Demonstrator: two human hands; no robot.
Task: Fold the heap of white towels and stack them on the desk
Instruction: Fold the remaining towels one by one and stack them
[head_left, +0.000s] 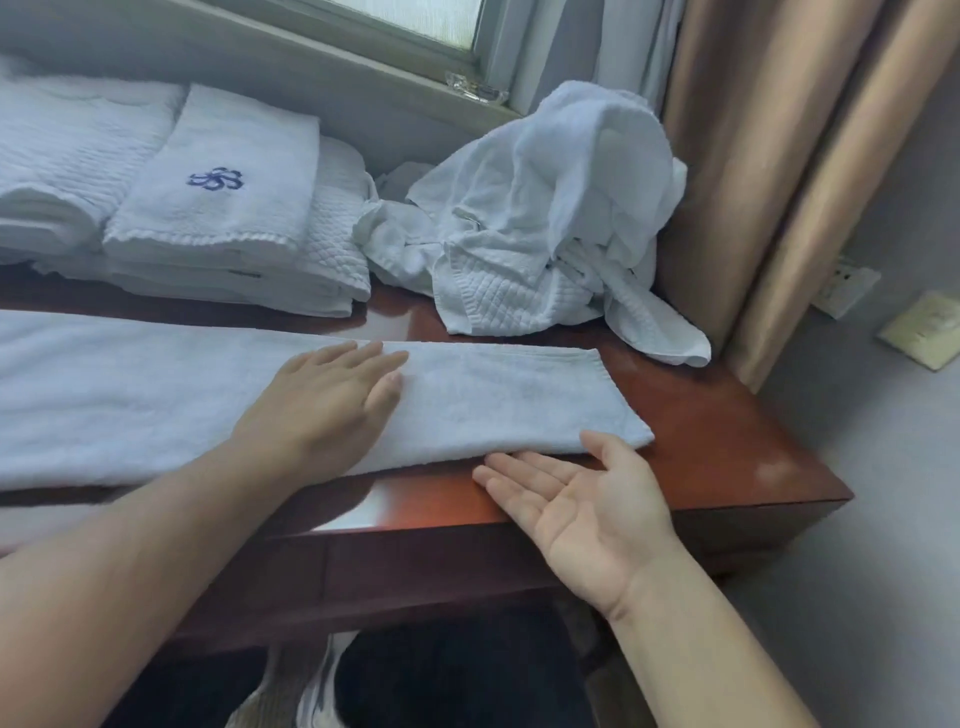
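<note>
Head view, close, facing forward-down over desk (727, 415)

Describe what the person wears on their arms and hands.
Nothing worn shows. The left hand and right hand are bare: no gloves, rings, watch or bracelet in view. No sleeves appear anywhere up to the frame's edge.

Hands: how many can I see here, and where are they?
2. The left hand lies flat on the long towel spread over the desk; the right hand is palm up at that towel's near edge, fingers straight. No others show.
</note>
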